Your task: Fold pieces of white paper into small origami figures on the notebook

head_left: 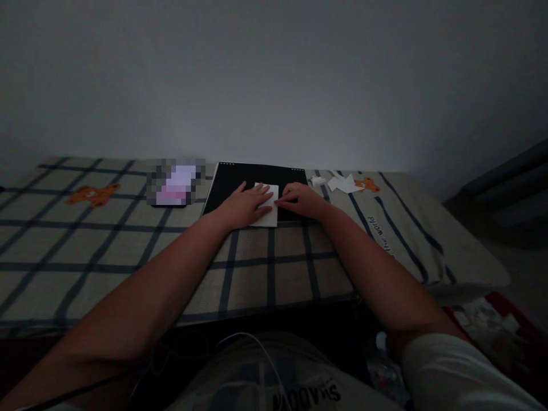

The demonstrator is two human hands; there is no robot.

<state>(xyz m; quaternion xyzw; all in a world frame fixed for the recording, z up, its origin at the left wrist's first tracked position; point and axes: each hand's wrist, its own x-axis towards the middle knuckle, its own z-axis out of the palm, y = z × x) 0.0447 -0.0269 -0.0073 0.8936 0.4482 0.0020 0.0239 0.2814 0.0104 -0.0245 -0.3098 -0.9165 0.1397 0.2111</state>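
A small white sheet of paper (pixel 270 219), looking folded, lies on a black notebook-like pad (pixel 231 178) with rows of white marks along its far edge. Spread across the paper, my left hand (pixel 245 208) presses it down with open fingers. My right hand (pixel 301 200) is closed, its fingertips pinched at the paper's right edge. Whether the thumb is under or beside that edge is too dark to tell. Beyond my right hand lie a crumpled white scrap (pixel 317 181) and an angular piece of white paper (pixel 344 184).
A phone (pixel 173 185) with a lit, blurred screen lies to the left on the checked tablecloth (pixel 124 228). The wall (pixel 265 85) rises behind the table. Below the front edge are a white cable (pixel 257 341), a clear plastic bottle (pixel 385 371) and a red container (pixel 505 319) at right.
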